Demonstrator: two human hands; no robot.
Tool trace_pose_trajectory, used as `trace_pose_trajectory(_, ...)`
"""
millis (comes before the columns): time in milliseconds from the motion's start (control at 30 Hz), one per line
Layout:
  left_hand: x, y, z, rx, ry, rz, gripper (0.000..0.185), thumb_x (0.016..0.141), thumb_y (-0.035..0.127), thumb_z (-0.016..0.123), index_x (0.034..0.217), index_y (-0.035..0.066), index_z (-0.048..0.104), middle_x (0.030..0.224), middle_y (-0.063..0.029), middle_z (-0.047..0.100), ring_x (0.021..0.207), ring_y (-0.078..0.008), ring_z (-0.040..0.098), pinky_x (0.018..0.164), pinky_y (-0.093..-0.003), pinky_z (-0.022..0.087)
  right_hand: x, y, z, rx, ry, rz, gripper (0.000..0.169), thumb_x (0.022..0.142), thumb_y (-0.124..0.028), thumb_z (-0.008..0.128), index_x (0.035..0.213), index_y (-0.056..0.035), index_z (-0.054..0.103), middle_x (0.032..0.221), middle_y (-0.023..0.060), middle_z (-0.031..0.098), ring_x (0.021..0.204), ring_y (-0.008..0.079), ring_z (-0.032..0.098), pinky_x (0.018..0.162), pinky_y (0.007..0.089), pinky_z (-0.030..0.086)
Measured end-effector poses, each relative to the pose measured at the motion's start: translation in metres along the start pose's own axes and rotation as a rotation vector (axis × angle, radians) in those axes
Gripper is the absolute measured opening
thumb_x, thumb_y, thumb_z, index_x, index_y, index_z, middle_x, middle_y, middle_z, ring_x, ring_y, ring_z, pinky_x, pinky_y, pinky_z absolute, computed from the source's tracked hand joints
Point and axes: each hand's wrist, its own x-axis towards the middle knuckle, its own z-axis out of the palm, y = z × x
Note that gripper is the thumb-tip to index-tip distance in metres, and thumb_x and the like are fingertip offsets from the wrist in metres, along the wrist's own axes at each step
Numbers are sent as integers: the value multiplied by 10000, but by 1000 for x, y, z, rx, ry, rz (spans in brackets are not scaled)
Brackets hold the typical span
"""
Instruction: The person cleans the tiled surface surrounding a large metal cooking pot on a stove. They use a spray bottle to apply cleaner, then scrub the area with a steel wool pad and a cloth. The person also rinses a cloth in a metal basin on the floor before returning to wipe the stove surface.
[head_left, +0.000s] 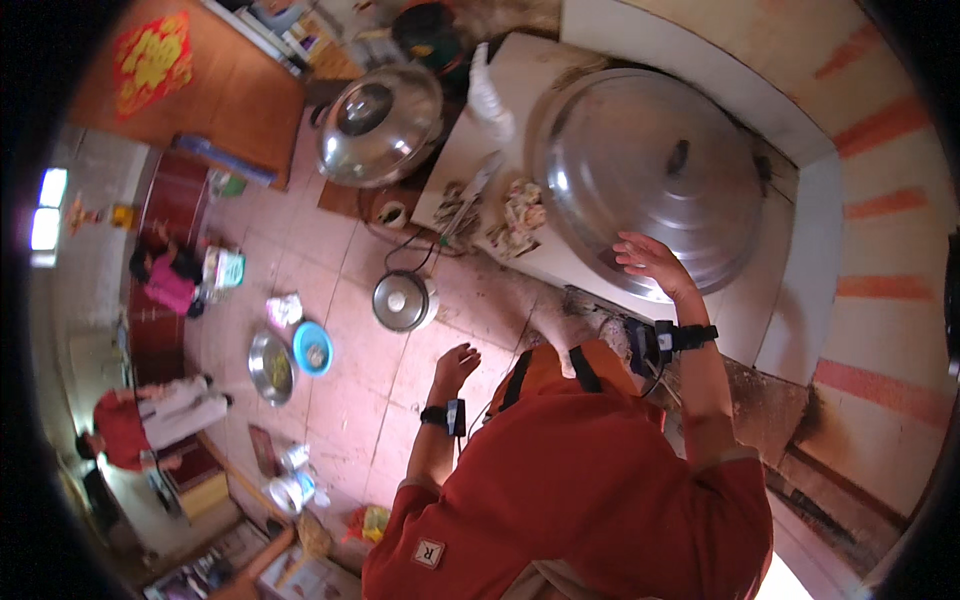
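Observation:
My right hand (651, 262) is over the near edge of a very large domed metal lid (637, 172). Its fingers are apart and grip nothing; whether they touch the lid cannot be told. The lid has a dark knob and covers much of the white tiled stove top (517, 82). Two crumpled cloths (523, 214) lie left of the lid, and a long blade-like metal utensil (480, 180) rests by the farther one. My left hand (455, 367) hangs low above the tiled floor, fingers loosely apart and holding nothing. Nearest to it is an electric cooker (400, 301) with a metal lid.
A lidded metal pan (382, 124) stands beyond the stove's left corner. On the floor are a steel basin (271, 367) with greens and a blue basin (313, 349). One person (169, 277) is by red cabinets; another (142, 420) stands at far left.

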Motion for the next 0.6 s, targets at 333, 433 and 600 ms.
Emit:
trace_pose_trajectory(333, 51, 38, 22, -424, -170, -132, 466, 873, 32, 625, 1285, -87, 442, 1158, -175, 624, 1012, -202, 637, 869, -285, 541, -87, 68, -100, 306, 371, -94, 518, 908, -355, 614, 1338, -97, 482, 1203, 84, 613, 1057, 207, 613, 887, 336, 503)
trace_pose_trajectory(433, 61, 42, 25, -360, -209, -112, 461, 877, 28, 613, 1287, -91, 439, 1161, -174, 617, 1015, -213, 634, 867, -295, 540, -116, 100, -125, 364, 384, -136, 480, 910, -291, 590, 1331, -87, 483, 1211, 89, 614, 1046, 211, 618, 881, 347, 503)
trace_pose_trajectory(600, 78, 40, 35, -79, -324, -20, 354, 946, 103, 504, 1245, -79, 455, 1093, -178, 594, 1001, -284, 621, 881, -361, 548, -183, 234, -191, 275, 682, -59, 505, 923, -374, 533, 1363, -140, 454, 1259, 84, 583, 1071, 209, 589, 917, 353, 459)
